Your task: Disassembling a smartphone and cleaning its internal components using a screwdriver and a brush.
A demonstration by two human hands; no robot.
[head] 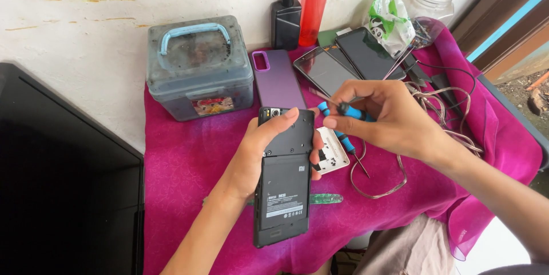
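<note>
The back cover is already off the smartphone (pixel 284 177), which the left hand (pixel 257 157) grips near the table's front edge, battery and screwed-on inner plate bared. The right hand (pixel 389 117) pinches a blue-handled screwdriver (pixel 347 110) above it; the plate looks still fastened.

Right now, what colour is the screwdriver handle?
Blue with black, on the screwdriver, seen in the head view.

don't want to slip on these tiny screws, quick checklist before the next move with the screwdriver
1. Opened phone gripped by left hand, back cover off: ok.
2. Blue screwdriver pinched in right hand fingers: ok.
3. Tip seated in a screw: cannot tell, tip is hidden.
4. Second screwdriver and loose cables lie close under the right hand: not ok.
5. White tray beside the phone for parts: ok.
</note>
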